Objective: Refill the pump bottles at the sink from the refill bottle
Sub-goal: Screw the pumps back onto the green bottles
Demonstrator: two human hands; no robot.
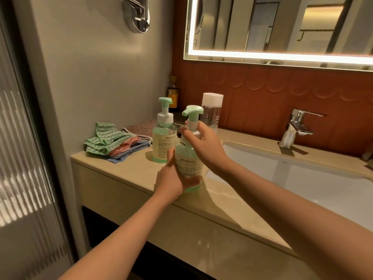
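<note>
I hold a clear pump bottle (187,160) with a mint-green pump head and pale green liquid over the counter's front, left of the sink. My left hand (171,178) wraps its lower body from the left. My right hand (201,142) grips its white collar just under the pump head. A second, matching pump bottle (163,136) stands upright on the counter just behind and to the left. A tall clear refill bottle (212,112) with a white cap stands behind the held bottle, partly hidden by my right hand.
A beige counter (131,170) carries a pile of folded cloths (113,143) at its left end. The white sink basin (302,178) lies to the right, with a chrome faucet (296,128) behind it. A dark bottle (173,93) stands in the back corner. A lit mirror (282,27) hangs above.
</note>
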